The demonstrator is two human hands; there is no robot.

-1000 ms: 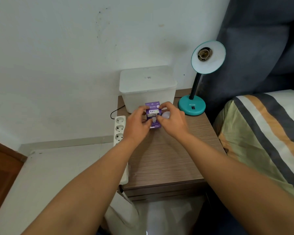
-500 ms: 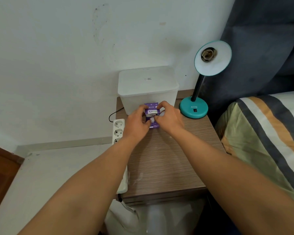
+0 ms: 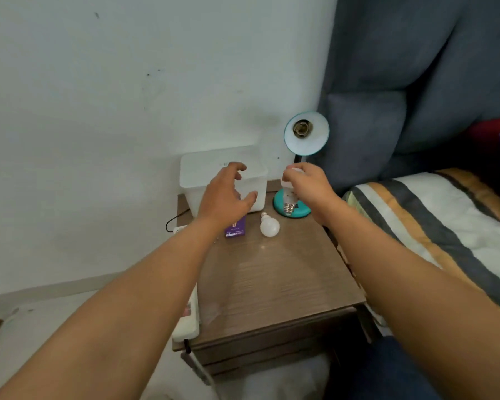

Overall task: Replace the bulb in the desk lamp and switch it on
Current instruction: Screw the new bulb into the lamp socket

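Purple box [image 3: 235,228] (print unreadable) lies beneath spread, empty left hand [image 3: 225,197]; right hand [image 3: 306,184] grips new bulb [image 3: 288,197].

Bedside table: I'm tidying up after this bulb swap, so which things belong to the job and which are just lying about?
Part of the job:
- new bulb held in the right hand
- desk lamp, socket empty
- bulb lying on the table
- purple bulb box

Just lying about:
- white lidded bin
- power strip
- striped bedding
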